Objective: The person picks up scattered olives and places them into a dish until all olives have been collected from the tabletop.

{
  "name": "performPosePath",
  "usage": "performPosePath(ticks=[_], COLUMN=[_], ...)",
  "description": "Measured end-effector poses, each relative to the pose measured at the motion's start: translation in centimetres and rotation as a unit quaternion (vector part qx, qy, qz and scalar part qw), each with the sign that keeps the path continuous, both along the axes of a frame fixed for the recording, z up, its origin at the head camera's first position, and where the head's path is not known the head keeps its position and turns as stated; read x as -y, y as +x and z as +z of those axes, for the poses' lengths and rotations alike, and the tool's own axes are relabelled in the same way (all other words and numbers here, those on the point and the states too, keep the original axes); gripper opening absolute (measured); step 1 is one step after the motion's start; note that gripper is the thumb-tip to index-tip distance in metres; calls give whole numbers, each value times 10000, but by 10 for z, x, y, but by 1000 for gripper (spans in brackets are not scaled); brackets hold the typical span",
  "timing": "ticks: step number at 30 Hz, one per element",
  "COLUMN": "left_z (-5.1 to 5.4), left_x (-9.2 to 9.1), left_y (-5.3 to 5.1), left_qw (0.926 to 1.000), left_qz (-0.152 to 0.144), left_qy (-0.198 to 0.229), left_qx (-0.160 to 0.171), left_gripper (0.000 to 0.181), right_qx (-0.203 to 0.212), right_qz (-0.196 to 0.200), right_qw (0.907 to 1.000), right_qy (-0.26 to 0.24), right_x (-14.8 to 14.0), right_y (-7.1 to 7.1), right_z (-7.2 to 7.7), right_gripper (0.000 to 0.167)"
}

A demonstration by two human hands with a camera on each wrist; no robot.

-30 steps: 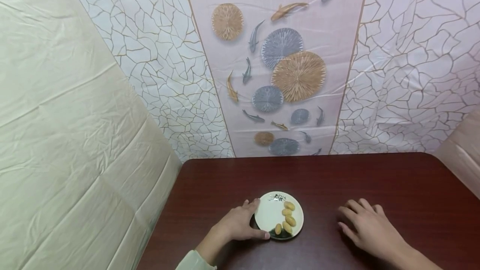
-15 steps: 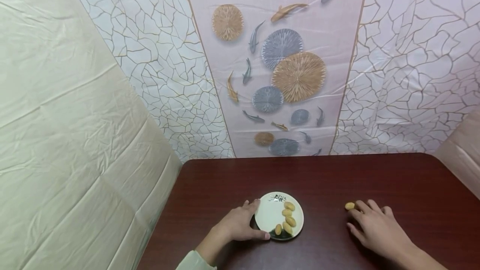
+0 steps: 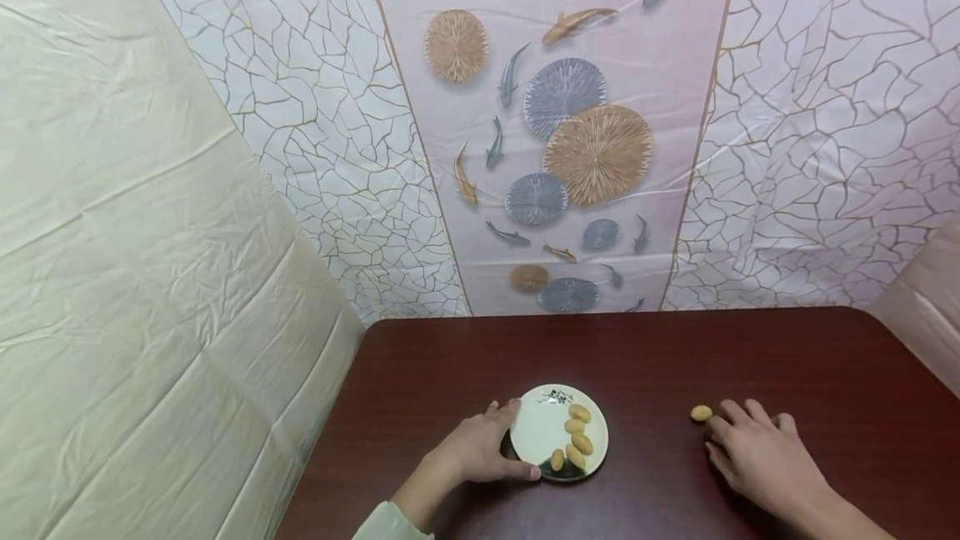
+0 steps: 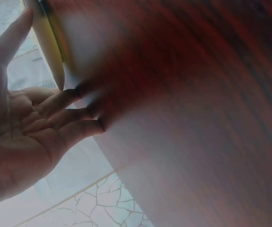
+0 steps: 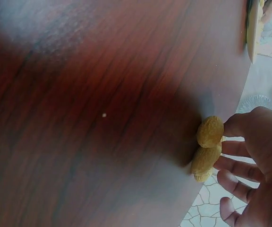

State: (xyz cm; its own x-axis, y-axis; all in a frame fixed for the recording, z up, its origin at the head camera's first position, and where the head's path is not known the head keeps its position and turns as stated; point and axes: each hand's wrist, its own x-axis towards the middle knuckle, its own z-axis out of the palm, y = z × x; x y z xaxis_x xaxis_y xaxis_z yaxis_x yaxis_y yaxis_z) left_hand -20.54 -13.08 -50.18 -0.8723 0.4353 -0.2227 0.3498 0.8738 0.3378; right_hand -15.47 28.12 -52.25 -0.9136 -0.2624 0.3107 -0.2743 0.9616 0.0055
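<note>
At the plate (image 3: 536, 427), the left hand (image 3: 483, 444) spans the left rim, its fingers relaxed and mostly straight, thumb on the near edge. Five peanuts (image 3: 581, 442) curve along the plate's right and near side; a lone peanut (image 3: 701, 413) lies on the tabletop (image 3: 637, 348), well right of the plate, just beside the right hand (image 3: 768, 457). The right wrist view shows peanuts at the thumb and fingertips; I cannot tell whether they are gripped. The step seems to be handling peanuts while the plate is steadied, picking up or setting down being unclear; the next move calls for a light, precise pinch. Bare wood separates plate from lone peanut; the far edge is well beyond the plate, whose right rim is unobstructed.
</note>
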Motion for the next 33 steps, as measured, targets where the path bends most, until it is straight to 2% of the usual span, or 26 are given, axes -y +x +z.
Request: performPosePath(ticks=[4,14,17,25,33], left_z=[-1,2,2,1,0], left_x=[0,0,0,0,0], left_y=[0,1,1,1,1], left_qw=[10000,10000,10000,10000,10000], left_qz=[-15,7,-2,-23,-16], left_qy=[-7,1,5,-7,-26], left_qx=[-13,4,-2,-38,-58], left_gripper=[119,119,119,119,119], right_qx=[63,-473,-401,-651,-701], right_qz=[-148,-447,-496,-365,-288], right_qw=[9999,9978,9979,9971,9969], right_qy=[48,-126,-120,-122,-195], right_x=[1,1,1,0,2], right_y=[0,6,5,4,4], right_z=[2,-2,-1,-6,-7], right_gripper=[17,19,19,20,23])
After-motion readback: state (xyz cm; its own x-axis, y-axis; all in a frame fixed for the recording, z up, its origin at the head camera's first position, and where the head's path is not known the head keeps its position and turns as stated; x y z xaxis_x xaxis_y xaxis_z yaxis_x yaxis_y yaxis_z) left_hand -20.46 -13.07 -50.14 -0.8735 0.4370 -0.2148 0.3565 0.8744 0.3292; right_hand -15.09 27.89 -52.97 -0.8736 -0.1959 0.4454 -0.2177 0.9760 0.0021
